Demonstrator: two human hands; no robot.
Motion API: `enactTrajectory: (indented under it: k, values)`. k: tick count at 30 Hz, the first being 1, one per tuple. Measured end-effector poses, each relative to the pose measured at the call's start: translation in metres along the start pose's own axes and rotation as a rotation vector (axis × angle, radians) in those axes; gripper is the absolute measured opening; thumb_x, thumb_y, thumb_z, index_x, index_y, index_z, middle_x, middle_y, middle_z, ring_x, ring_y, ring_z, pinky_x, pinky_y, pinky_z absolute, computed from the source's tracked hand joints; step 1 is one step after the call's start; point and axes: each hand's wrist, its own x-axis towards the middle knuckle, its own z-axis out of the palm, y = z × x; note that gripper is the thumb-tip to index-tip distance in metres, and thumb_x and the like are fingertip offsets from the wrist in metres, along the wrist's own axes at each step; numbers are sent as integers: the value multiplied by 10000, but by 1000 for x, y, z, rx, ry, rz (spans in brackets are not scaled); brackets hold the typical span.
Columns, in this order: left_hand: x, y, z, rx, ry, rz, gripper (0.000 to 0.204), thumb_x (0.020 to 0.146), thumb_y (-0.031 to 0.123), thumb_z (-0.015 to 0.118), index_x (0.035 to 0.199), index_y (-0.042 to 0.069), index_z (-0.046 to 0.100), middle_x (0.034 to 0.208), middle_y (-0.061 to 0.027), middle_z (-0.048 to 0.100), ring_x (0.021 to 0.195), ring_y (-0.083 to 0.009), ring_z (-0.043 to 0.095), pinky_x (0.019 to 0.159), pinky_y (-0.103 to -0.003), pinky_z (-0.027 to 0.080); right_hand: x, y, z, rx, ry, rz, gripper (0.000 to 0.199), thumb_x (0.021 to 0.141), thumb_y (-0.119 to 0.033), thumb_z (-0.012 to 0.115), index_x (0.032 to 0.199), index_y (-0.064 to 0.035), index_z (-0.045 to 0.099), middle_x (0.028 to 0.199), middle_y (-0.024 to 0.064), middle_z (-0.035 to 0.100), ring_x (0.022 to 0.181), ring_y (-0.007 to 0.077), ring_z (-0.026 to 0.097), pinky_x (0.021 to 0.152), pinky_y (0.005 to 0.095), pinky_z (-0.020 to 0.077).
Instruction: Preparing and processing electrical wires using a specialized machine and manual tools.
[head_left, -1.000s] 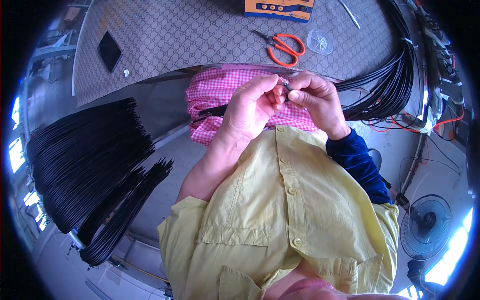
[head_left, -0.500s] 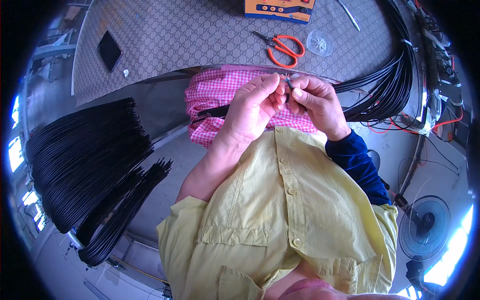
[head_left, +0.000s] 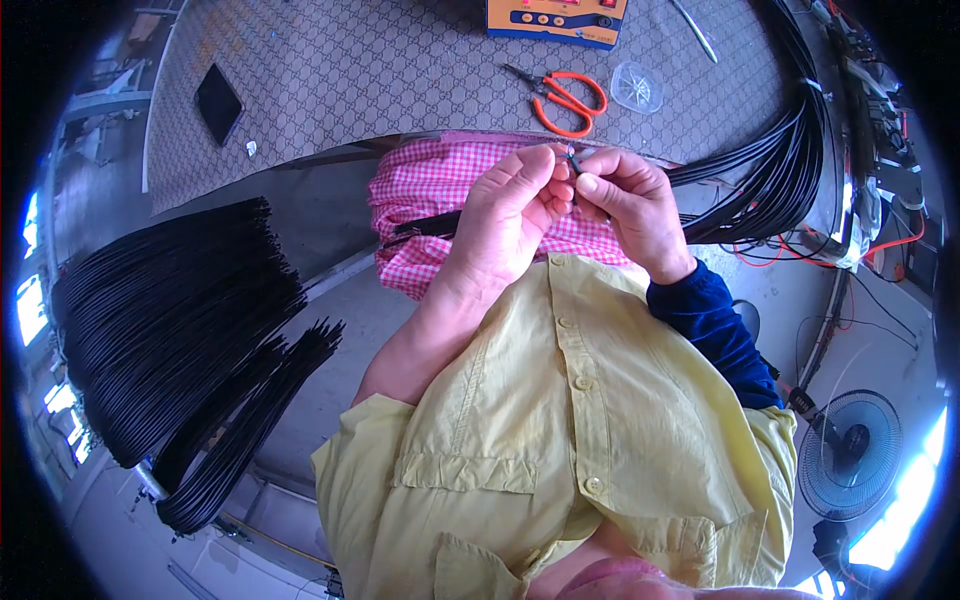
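Over my lap, close to the table's front edge, both hands meet at the end of a black cable (head_left: 574, 168). My right hand (head_left: 640, 205) pinches the cable between thumb and fingers. My left hand (head_left: 508, 205) is closed at the cable's tip, its thumb and forefinger pressed on thin wires that are too small to make out clearly. Beyond my hands lie orange-handled scissors (head_left: 567, 102) and a small clear dish (head_left: 636, 88) with thin bits in it. Several black cables (head_left: 430, 225) rest on the pink checked cloth (head_left: 420, 180) across my lap, partly hidden by my left wrist.
A thick bundle of black cables (head_left: 790, 150) curves along the right side of the table (head_left: 350, 70). A large stack of cut cables (head_left: 170, 320) hangs at the left. An orange and blue control box (head_left: 555, 22), a black phone (head_left: 219, 104) and a fan (head_left: 850, 455) stand around.
My fingertips have drawn slightly closer together around the cable end, and less of the thin wires shows. My right hand has shifted a little left.
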Motion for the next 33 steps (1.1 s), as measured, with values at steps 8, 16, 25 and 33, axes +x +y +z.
enactTrajectory:
  k: [8, 16, 25, 33]
  values:
    - [3, 0, 2, 12, -9, 0, 192, 834, 146, 543, 977, 19, 522, 818, -39, 551, 701, -97, 515, 678, -210, 446, 1, -3, 1, -42, 23, 6, 89, 813, -73, 562, 862, 1, 567, 728, 33, 577, 594, 74, 517, 538, 183, 425]
    - [8, 0, -7, 39, 34, -44, 187, 851, 155, 512, 982, 23, 537, 793, -27, 511, 697, -110, 483, 656, -244, 426, 11, -35, -27, -255, 208, -73, 103, 814, -48, 556, 887, 24, 554, 622, -17, 487, 497, 38, 418, 439, 163, 317]
    - [17, -6, -31, 86, 78, -97, 146, 842, 107, 510, 967, 40, 545, 765, -7, 534, 669, -85, 508, 607, -208, 436, 54, -52, -97, -1563, 373, -627, 105, 681, -40, 613, 785, -29, 602, 668, 82, 538, 583, 230, 551, 528, 299, 433]
    - [17, -5, -29, 100, 171, -93, 119, 817, 128, 559, 913, 57, 562, 695, 10, 531, 590, -61, 488, 551, -170, 412, 65, -48, -94, -1902, 366, -530, 30, 716, -82, 568, 731, -55, 570, 727, 73, 518, 634, 279, 554, 556, 354, 450]
